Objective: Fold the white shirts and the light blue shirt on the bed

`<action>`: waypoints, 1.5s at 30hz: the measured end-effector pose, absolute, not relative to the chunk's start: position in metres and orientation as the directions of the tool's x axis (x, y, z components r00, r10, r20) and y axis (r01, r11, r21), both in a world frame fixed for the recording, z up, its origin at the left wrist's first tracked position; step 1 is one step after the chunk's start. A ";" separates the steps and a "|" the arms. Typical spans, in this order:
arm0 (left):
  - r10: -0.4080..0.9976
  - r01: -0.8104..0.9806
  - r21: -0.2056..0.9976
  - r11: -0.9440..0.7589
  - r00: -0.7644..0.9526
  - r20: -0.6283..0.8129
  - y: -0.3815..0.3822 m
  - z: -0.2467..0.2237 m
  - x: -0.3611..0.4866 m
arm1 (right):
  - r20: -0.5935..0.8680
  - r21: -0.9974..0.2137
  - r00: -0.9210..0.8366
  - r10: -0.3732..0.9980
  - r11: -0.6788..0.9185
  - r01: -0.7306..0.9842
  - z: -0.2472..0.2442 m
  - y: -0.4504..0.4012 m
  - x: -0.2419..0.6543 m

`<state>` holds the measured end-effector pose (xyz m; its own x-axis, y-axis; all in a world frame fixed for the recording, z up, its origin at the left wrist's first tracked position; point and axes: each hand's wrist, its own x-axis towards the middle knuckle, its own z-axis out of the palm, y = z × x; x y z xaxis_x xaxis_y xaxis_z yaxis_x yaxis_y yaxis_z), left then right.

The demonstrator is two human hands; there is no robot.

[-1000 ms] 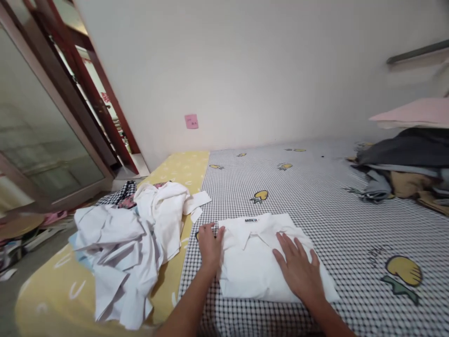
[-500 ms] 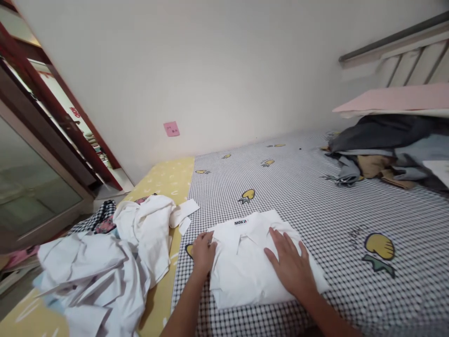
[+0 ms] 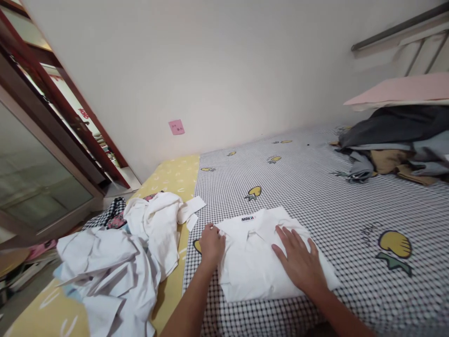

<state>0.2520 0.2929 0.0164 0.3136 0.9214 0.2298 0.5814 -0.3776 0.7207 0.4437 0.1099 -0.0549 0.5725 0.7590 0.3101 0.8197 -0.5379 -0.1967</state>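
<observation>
checked bed sheet (image 3: pixel 354 285), crumpled white laundry (image 3: pixel 112 267) just beside a folded white shirt (image 3: pixel 256 262), unmoved since a second ago; right hand (image 3: pixel 300 264) flat on top, fingers spread wide; left hand (image 3: pixel 211 244) newly curled, fingers narrow, gripping the shirt's edge.

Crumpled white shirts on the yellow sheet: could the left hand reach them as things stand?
Probably yes. The left hand rests at the edge of the folded white shirt, close beside the crumpled white shirts, with only the bedsheet between them.
</observation>
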 end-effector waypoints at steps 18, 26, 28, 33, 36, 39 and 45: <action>0.993 0.397 0.911 -0.114 0.019 0.115 0.278 0.005 0.215 | 0.317 -0.189 0.571 0.757 -0.540 0.820 -0.048 0.109 0.442; 0.991 0.447 0.892 -0.063 0.137 0.001 0.226 -0.004 0.213 | 0.225 -0.160 0.591 0.775 -0.569 0.807 -0.046 0.108 0.442; 0.989 0.436 0.898 -0.055 0.148 -0.012 0.228 0.000 0.214 | 0.214 -0.150 0.593 0.776 -0.573 0.805 -0.044 0.109 0.441; 0.984 0.285 0.958 0.028 0.158 -0.076 0.232 0.009 0.221 | 0.209 -0.123 0.586 0.783 -0.574 0.810 -0.041 0.109 0.439; 0.947 0.218 0.954 0.204 0.203 -0.249 0.229 0.005 0.225 | 0.213 -0.121 0.588 0.781 -0.576 0.809 -0.041 0.108 0.439; 0.900 0.212 0.914 0.345 0.201 -0.387 0.229 0.001 0.222 | 0.212 -0.121 0.596 0.774 -0.584 0.802 -0.042 0.108 0.440; 0.851 0.169 0.887 0.430 0.251 -0.461 0.242 0.021 0.207 | 0.214 -0.142 0.587 0.781 -0.570 0.809 -0.044 0.108 0.441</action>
<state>0.2065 0.2420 0.0208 0.2510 0.8511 -0.4611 0.1691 0.4305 0.8866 0.4407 0.1083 -0.0437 0.5874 0.7806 0.2137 0.8092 -0.5700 -0.1423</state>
